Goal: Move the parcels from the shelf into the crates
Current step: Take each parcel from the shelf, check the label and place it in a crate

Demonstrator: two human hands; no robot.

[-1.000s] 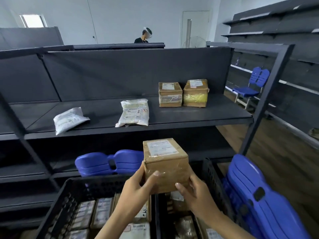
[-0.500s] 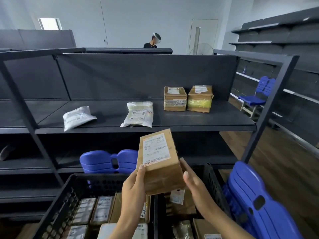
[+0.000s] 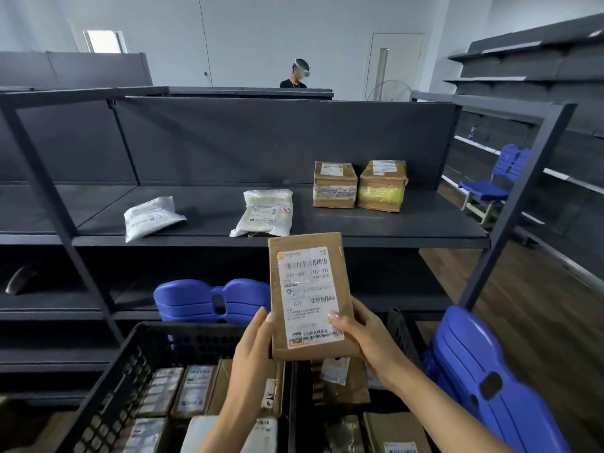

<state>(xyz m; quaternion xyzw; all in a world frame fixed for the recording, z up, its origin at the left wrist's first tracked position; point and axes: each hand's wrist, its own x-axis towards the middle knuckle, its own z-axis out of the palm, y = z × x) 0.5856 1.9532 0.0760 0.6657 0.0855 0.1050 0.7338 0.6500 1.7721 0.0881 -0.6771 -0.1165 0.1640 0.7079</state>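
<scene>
A brown cardboard parcel with a white shipping label stands tilted up, label toward me, above the crates. My left hand grips its lower left edge and my right hand its lower right. On the dark shelf behind lie two white bag parcels and two brown boxes. Below my hands, the left black crate and the right black crate both hold several parcels.
Stacked blue plastic chair parts sit on the lower shelf and lean beside the right crate. A dark shelf post rises at right. A blue chair and wall shelving stand further right. A person stands behind the shelf unit.
The parcel in both hands has tipped upward from lying flat, so its label now faces me. The view has shifted slightly closer to the shelf.
</scene>
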